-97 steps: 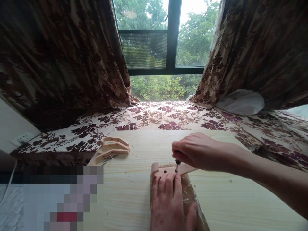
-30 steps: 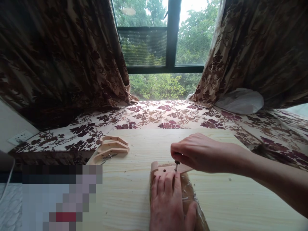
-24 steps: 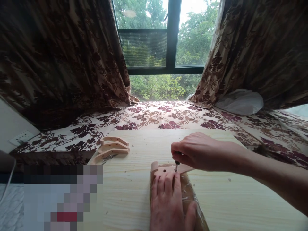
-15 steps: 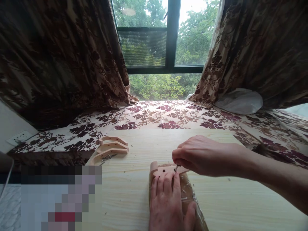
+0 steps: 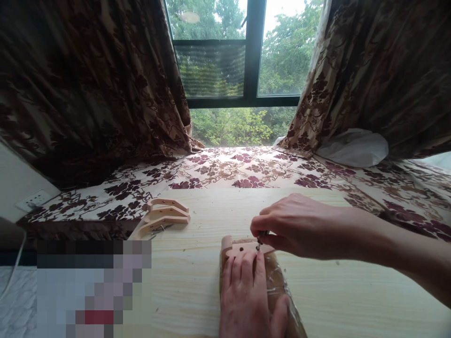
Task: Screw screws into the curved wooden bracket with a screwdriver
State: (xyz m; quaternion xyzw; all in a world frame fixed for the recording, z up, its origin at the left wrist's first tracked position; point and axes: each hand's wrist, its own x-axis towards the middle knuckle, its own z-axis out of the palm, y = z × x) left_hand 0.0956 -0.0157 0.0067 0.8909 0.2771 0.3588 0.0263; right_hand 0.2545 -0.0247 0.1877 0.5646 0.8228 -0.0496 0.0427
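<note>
My left hand (image 5: 243, 291) lies flat, fingers stretched, on a wrapped brown block (image 5: 276, 277) and against the near edge of a pale wooden piece (image 5: 248, 248) with holes. Above that piece, my right hand (image 5: 282, 225) is closed around a small metal tool with a thin shaft (image 5: 260, 240). The tool's tip meets a hole in the wood beside my left index finger. Most of the tool is hidden by my fingers, so its exact kind does not show. Part of the wooden piece is under my hands.
Curved wooden pieces (image 5: 167, 213) with holes lie at the left of the light wooden board (image 5: 190, 281), with several metal screws (image 5: 162, 228) by them. Behind the board is a floral cloth (image 5: 225, 166) below a window. A white plastic bag (image 5: 355, 148) rests at the right.
My right hand has turned and lifted slightly at the tool, and more of the tool's metal shows. My left hand keeps its place on the wood. The view has shifted a little.
</note>
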